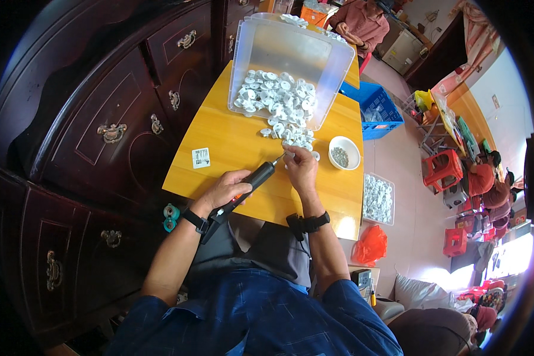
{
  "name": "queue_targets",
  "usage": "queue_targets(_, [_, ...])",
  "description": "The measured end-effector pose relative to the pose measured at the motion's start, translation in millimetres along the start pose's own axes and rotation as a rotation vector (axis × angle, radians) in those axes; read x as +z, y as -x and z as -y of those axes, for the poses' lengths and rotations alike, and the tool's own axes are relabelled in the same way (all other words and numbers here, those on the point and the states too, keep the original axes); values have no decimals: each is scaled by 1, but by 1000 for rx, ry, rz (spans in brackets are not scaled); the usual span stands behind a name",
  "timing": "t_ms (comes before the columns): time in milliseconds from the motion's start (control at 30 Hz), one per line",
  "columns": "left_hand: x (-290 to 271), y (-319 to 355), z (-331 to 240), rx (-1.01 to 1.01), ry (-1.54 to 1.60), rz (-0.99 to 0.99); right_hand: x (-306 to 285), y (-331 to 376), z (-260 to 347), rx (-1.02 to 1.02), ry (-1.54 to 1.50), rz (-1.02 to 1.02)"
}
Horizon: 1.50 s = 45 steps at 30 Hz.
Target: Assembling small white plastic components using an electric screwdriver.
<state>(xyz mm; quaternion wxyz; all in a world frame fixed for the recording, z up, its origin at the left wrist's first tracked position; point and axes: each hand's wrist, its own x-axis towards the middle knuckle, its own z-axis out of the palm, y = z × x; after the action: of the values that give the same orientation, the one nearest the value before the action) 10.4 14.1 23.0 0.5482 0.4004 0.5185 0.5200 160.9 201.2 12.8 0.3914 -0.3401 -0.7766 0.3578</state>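
My left hand (226, 190) is wrapped round a black electric screwdriver (259, 176), its bit pointing up and right. At the tip of the bit, my right hand (302, 169) is closed in a pinch; its fingers hide most of what they hold. Just beyond them lies a loose heap of small white plastic parts (296, 135). It spills from a translucent plastic bin (291, 50), which holds many more of the same parts. To the right of my right hand stands a white bowl (355, 155) with small metal screws (339, 156) in it.
A printed white label (200, 158) lies on the yellow table (190, 133). Dark wooden drawers (101, 118) line the left. Beyond the table's right edge are a blue crate (378, 107), a clear tub of white parts (378, 199) and a red bag (371, 245). Another person (365, 26) sits at the far end.
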Motion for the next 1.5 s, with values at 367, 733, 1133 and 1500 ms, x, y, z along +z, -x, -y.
queue_targets(367, [2,1,-1,49,-15,-13,-8,-11,1,182,-270,113])
queue_targets(733, [5,2,-1,79,67,-44,-123,-59,-44,-117,422,-153])
queue_targets(1133, [2,1,5,81,15,-38,-134,-5,-9,90,551,398])
queue_targets(1500, [3,4,1,99,8,-43,-162,-20,-11,84,821,93])
